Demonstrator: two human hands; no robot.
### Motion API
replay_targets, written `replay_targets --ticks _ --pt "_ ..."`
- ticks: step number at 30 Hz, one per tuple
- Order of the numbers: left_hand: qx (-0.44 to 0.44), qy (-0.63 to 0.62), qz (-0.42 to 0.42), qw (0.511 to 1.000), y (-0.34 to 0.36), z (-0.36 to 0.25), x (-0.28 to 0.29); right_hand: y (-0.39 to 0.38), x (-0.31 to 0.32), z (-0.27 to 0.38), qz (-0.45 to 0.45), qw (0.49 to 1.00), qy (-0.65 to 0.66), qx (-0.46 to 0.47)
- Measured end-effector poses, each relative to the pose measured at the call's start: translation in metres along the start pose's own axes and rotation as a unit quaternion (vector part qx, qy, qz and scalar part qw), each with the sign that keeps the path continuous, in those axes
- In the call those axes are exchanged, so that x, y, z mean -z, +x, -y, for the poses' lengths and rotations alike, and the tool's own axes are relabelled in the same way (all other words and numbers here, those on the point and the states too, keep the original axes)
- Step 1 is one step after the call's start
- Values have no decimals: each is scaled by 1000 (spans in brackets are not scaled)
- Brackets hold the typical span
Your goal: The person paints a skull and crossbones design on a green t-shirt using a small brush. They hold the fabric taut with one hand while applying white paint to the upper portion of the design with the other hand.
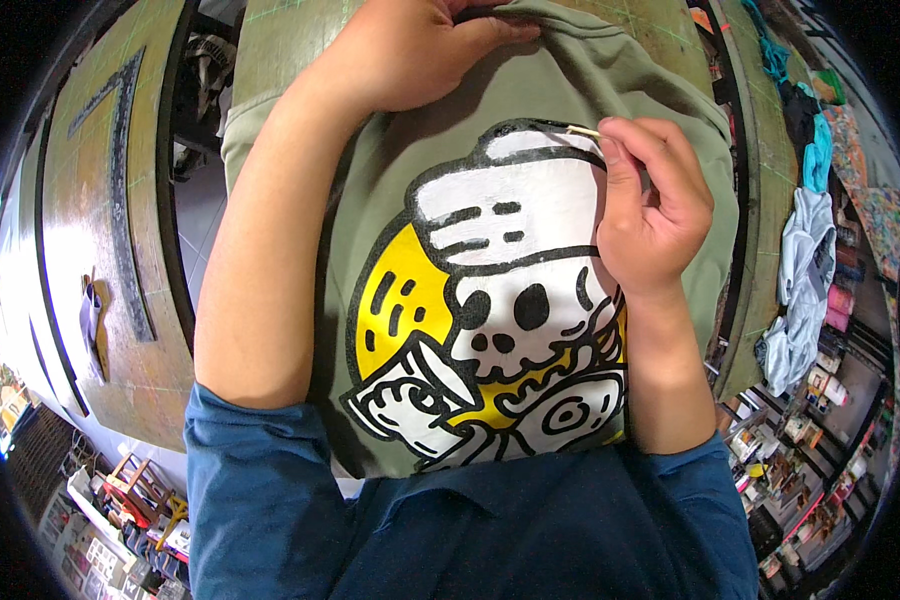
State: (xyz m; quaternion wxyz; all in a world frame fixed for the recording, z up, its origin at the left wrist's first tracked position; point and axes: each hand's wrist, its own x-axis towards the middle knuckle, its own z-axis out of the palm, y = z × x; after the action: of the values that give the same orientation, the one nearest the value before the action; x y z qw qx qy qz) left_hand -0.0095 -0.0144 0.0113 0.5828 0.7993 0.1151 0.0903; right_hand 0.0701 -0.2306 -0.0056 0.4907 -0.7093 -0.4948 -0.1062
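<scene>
An olive-green T-shirt (385,170) lies spread in front of me, with a printed or painted skull picture (515,300) in white, yellow and black. My left hand (435,50) rests on the upper part of the cloth, its thumb stretched out; the other fingers are mostly cut off by the top edge. My right hand (655,205) pinches a thin paintbrush (583,131) with a pale handle and a dark tip. That tip meets the black outline along the top of the skull's white hat (515,215).
Beneath the shirt is a greenish board or table (290,40) with grid lines. On a similar table (80,220) at left lies a dark L-shaped ruler (130,200). Pale blue cloth (808,270) hangs at right, near shelves of small bottles (825,385). A wooden stool (138,490) stands lower left.
</scene>
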Motion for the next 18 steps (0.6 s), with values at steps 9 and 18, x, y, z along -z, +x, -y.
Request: replay_targets --ticks 9,18 --pt "88 -53 8 995 3 9 -2 -7 -5 3 -42 967 185 -172" --pt "-7 0 -14 1000 6 12 -6 -10 -7 1 -20 978 146 -147"
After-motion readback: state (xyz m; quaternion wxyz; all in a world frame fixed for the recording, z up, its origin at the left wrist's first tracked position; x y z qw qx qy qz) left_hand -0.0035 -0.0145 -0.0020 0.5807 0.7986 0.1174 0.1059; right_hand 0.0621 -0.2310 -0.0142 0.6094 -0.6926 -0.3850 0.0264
